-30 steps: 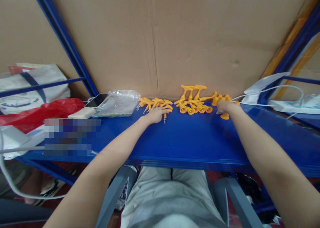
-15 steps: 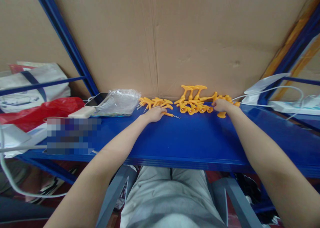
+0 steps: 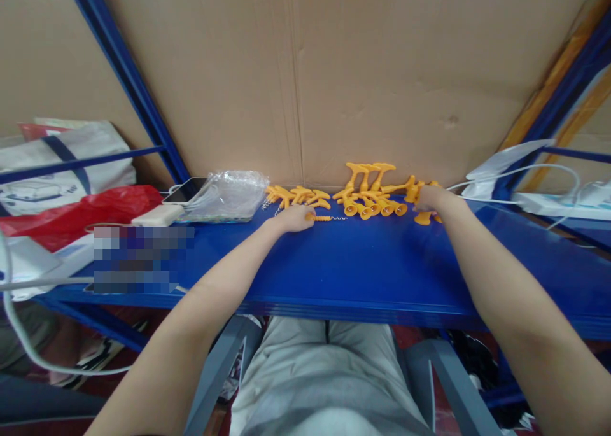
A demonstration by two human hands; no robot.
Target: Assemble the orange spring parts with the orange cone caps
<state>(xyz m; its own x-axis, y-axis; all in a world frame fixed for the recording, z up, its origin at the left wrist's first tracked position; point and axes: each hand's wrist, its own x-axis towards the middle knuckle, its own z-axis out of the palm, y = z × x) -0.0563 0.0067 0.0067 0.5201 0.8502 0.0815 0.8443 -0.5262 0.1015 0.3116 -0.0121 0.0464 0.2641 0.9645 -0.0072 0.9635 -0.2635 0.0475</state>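
Observation:
My left hand [image 3: 298, 219] is closed around the handle end of a yellow corkscrew [image 3: 324, 219], whose bare metal spiral points right, low over the blue shelf. Behind that hand lies a pile of yellow T-handled corkscrews [image 3: 296, 196]. My right hand [image 3: 431, 198] reaches into a heap of small yellow plastic pieces [image 3: 422, 218] with flared ends. Its fingers are mostly hidden, so a hold cannot be made out. Between my hands stands a row of yellow corkscrews with bell-shaped ends [image 3: 366, 210] facing me, and some T-handles [image 3: 371, 168] rise behind them against the cardboard.
A cardboard wall [image 3: 372, 73] backs the blue shelf [image 3: 344, 264]. To the left are a clear plastic bag [image 3: 229, 197], a phone [image 3: 187, 191], a white power bank [image 3: 159, 215] and a red bag [image 3: 114, 200]. White cables [image 3: 539, 167] and a power strip [image 3: 568, 205] lie right.
My right hand has shifted slightly right within the heap of yellow pieces. My left hand has barely moved; the corkscrew in it now lies more level.

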